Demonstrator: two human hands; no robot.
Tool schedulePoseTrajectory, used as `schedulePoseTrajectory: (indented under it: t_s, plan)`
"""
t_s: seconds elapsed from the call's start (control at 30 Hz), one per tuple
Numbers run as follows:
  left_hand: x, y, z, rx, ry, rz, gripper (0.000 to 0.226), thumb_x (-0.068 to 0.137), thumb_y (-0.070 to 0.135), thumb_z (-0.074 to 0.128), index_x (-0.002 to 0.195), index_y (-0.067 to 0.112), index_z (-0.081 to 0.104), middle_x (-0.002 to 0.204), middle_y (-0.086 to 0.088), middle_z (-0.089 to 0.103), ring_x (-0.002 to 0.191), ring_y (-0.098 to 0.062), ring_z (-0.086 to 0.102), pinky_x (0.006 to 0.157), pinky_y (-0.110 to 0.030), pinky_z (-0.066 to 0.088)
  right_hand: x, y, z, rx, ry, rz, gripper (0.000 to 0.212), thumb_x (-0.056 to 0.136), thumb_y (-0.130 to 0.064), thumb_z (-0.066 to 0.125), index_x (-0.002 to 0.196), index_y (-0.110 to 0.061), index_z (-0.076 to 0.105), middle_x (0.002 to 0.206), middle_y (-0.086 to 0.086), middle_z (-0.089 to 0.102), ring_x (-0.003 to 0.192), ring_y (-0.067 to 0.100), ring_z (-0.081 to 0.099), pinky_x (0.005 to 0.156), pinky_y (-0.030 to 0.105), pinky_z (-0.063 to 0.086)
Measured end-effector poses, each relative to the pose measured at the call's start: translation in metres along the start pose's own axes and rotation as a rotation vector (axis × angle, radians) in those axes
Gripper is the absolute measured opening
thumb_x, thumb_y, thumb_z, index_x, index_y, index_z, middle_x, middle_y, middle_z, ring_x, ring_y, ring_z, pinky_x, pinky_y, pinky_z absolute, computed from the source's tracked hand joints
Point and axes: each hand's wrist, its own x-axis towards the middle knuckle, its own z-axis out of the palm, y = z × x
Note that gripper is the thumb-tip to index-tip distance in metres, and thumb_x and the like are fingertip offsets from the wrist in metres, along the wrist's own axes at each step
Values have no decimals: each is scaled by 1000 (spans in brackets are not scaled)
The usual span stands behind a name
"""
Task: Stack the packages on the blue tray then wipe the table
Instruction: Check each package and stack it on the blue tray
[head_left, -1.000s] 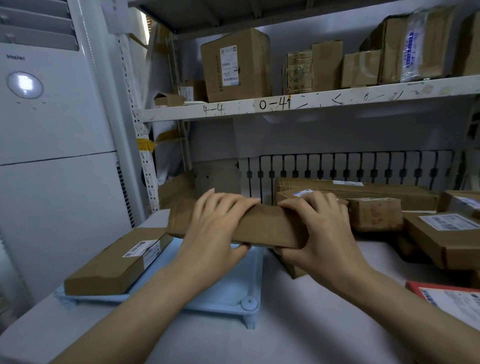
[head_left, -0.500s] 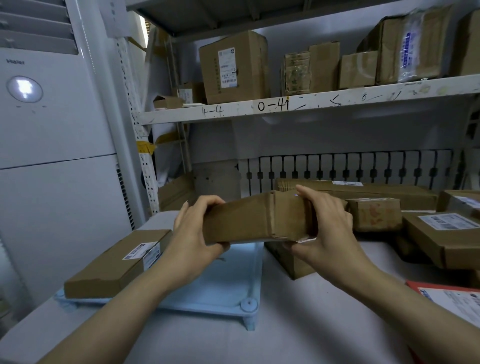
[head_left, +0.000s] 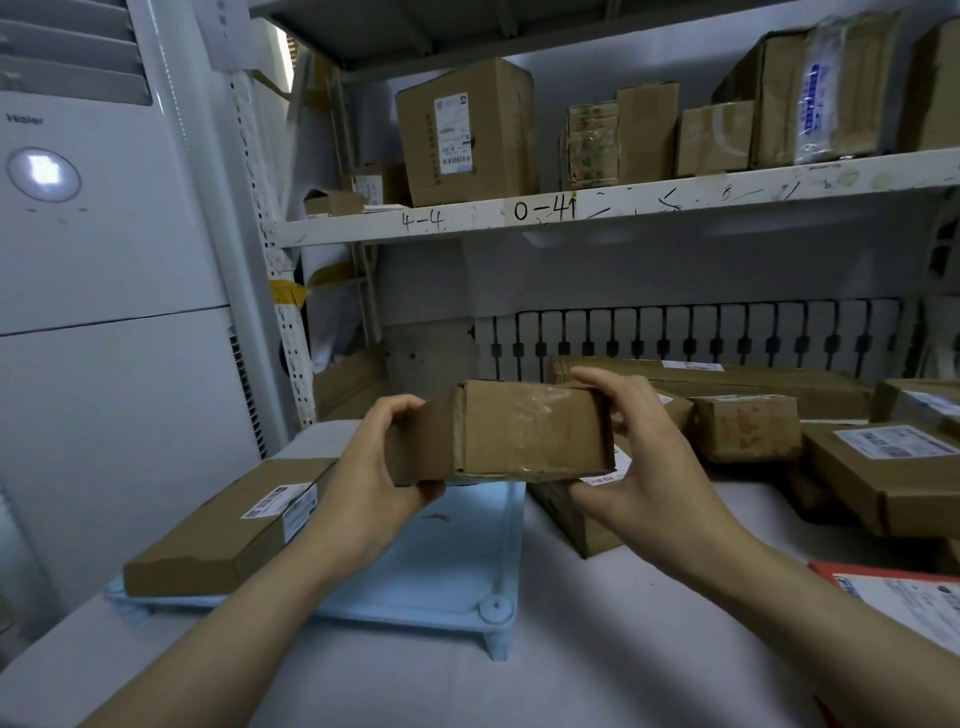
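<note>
A brown cardboard package (head_left: 524, 434), taped on its near end, is held in the air above the far right part of the blue tray (head_left: 457, 561). My left hand (head_left: 379, 483) grips its left side and my right hand (head_left: 634, 467) grips its right side. One flat labelled package (head_left: 228, 525) lies on the tray's left half. Another brown package (head_left: 576, 519) lies on the white table (head_left: 597, 649) just right of the tray, partly hidden by my right hand.
Several more brown packages (head_left: 883, 467) are piled on the table's right side, with a red-edged parcel (head_left: 904, 597) at the right edge. A white air conditioner (head_left: 104, 312) stands at the left. A shelf (head_left: 623, 208) overhead carries boxes.
Both hands have turned the long package so its taped end now faces me, and have drawn it slightly nearer and rightward over the tray.
</note>
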Motion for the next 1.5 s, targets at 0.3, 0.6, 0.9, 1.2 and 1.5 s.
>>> schedulePoseTrajectory:
  t_s: [0.3,0.6,0.9,1.2,1.5]
  plan:
    - [-2,-4,-5,-75,47,36,68,71,4,85,126,26,51,120,15,62,112,-1,59,91,-9,44,1,3,4,129,-48,162,52,88,-9,69,130,-35,53,123,-13,61,104,4,60,85,31,55]
    - [-3,-6,-5,221,139,368,68,73,8,84,126,30,46,141,9,45,141,-16,39,117,-30,32,3,-2,6,962,-251,929,52,83,-56,67,120,-19,69,123,19,67,95,31,60,80,41,37]
    - [-5,-19,-7,591,76,449,89,67,14,89,141,20,38,155,-12,31,148,-30,24,112,-56,37,-1,-1,14,1022,-236,903,33,84,-7,65,117,-7,68,100,13,75,80,23,71,59,26,52]
    - [-6,-22,-3,673,104,474,102,62,22,92,146,21,34,154,-15,29,148,-35,22,114,-57,31,-3,3,19,1076,-210,930,55,63,-5,67,116,-20,66,103,15,45,94,29,57,68,30,56]
    - [0,-21,-8,622,142,530,80,66,25,89,133,12,47,140,-10,51,140,-30,37,115,-55,31,-6,-6,8,1172,-318,917,34,74,-19,67,106,-11,74,103,13,75,79,24,70,66,30,57]
